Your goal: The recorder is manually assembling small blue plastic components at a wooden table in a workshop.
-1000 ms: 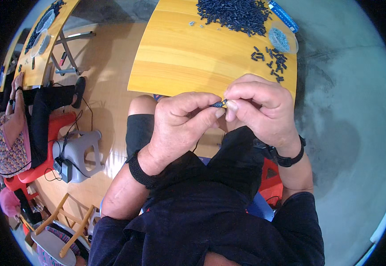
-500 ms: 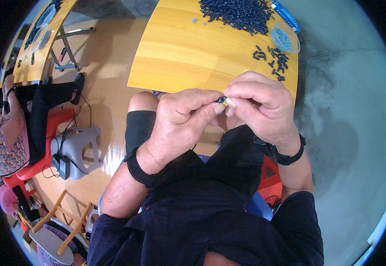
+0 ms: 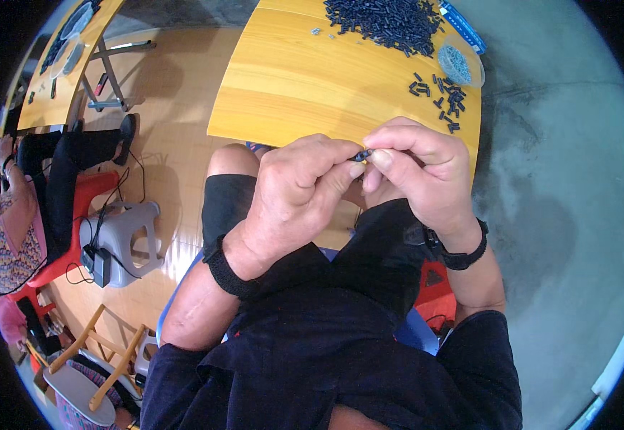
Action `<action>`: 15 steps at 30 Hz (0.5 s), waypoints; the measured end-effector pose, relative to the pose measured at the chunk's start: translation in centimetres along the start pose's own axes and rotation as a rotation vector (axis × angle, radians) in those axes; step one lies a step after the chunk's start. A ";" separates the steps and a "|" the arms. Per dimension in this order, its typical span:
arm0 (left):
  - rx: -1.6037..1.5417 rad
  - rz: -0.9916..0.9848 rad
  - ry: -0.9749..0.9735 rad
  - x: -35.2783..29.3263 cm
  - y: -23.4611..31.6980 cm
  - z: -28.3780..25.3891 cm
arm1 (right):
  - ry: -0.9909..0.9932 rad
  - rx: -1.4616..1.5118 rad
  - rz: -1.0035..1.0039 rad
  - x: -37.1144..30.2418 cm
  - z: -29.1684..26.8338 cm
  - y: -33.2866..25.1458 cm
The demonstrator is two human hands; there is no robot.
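Table (image 3: 312,79) ahead of me, yellow, with a heap of dark pieces (image 3: 387,21) at its far edge. My left hand (image 3: 298,193) and right hand (image 3: 416,172) meet over my lap, fingertips of both pinched shut on one small dark piece (image 3: 363,154) between them.

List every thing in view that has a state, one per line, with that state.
left hand: fingers pinched on the small dark part
right hand: fingers pinched on the same part
small dark part: held above the lap, off the table
pile of dark parts: heaped on the table
clear dish: upright, holding small pieces
grey stool: upright, unoccupied
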State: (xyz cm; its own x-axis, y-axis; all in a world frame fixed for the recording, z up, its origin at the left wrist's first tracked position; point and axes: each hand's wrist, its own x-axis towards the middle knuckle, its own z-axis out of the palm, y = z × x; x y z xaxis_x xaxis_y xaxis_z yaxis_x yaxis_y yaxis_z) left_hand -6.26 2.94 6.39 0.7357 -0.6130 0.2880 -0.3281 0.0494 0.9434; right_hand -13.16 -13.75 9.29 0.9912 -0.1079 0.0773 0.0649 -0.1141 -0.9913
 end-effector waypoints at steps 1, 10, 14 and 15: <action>0.002 0.000 0.002 -0.1 0.0 0.0 | 0.005 0.048 0.023 0.0 0.0 -0.1; -0.022 0.102 0.010 -0.6 0.2 0.4 | -0.052 0.247 0.154 -0.5 -0.6 -0.7; 0.010 0.112 0.008 -0.6 0.7 0.3 | -0.039 0.310 0.217 -0.8 -0.5 -0.9; 0.010 0.114 0.012 -0.7 0.7 0.3 | -0.022 0.346 0.245 -0.9 -0.4 -1.0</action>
State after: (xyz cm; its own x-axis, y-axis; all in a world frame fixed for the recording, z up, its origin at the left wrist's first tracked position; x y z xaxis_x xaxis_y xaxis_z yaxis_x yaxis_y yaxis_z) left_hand -7.18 3.14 6.82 0.7005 -0.5943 0.3951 -0.4157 0.1101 0.9028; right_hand -14.12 -13.96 10.25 0.9842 -0.0692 -0.1633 -0.1412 0.2513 -0.9576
